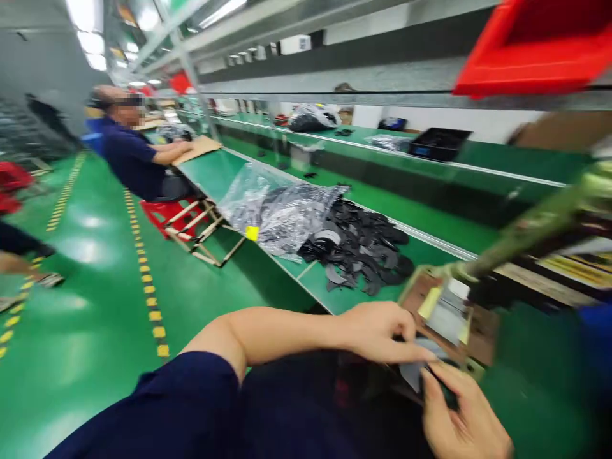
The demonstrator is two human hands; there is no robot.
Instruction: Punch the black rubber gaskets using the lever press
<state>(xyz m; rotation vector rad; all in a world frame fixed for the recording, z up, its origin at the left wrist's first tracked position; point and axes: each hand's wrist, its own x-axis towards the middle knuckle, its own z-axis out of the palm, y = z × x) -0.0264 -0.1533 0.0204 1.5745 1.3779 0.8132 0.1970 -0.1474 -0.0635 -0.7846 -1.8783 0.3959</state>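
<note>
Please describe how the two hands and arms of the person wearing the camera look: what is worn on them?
Both hands are bare: no gloves, rings or watch are visible on the left hand or the right hand. The left arm wears a short dark navy sleeve ending above the elbow, with the forearm uncovered. The right arm is out of view, so its sleeve cannot be told.

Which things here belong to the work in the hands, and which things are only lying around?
In the work:
- left hand and right hand, both pinching a small grey-black piece
- brown fixture plate just behind them
- pile of black cut pieces

Lying about:
- clear plastic bag
- red bin overhead
- black tray on the far belt
- red stool under a co-worker
</note>
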